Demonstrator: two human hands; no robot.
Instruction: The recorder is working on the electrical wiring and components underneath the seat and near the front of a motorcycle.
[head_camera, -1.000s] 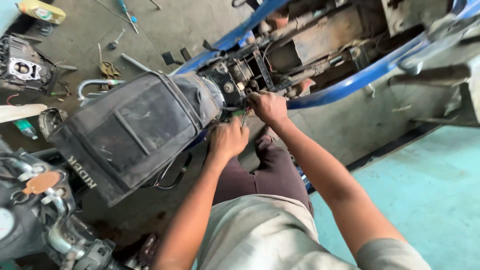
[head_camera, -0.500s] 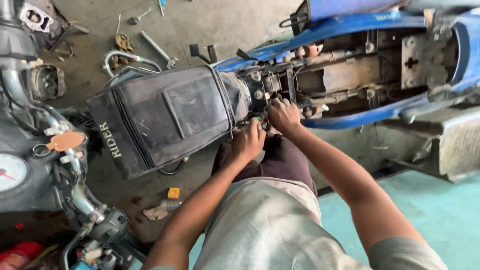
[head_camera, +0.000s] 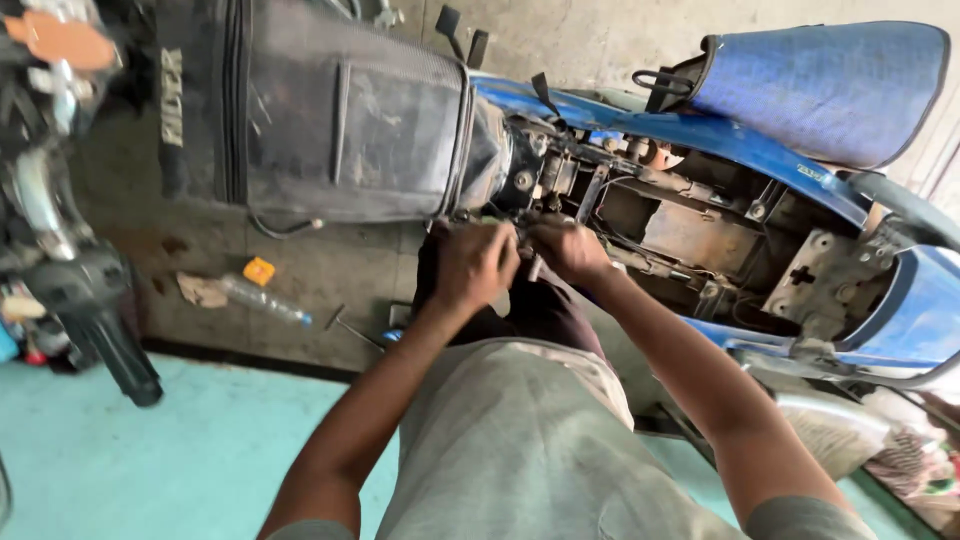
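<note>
A blue motorcycle frame (head_camera: 700, 235) lies open with its seat off. A black padded cover wraps the fuel tank (head_camera: 330, 110). My left hand (head_camera: 475, 265) is curled at the tank's rear edge, knuckles up, and what its fingers grip is hidden. My right hand (head_camera: 572, 250) is right beside it, almost touching, with its fingers closed around a thin pale metal tool (head_camera: 534, 267) that points at the frame parts behind the tank. The blue seat (head_camera: 830, 90) leans at the back right.
A second motorcycle's handlebar and black grip (head_camera: 110, 345) jut in at the left. A plastic bottle (head_camera: 262, 300) and a small orange piece (head_camera: 259, 271) lie on the grey concrete. The floor near me is painted teal (head_camera: 150, 450). Patterned cloth (head_camera: 920, 470) sits at the right edge.
The view has swung right and closer, so the tank and frame fill the frame. Both hands have stayed at the same spot behind the tank, drawn closer together.
</note>
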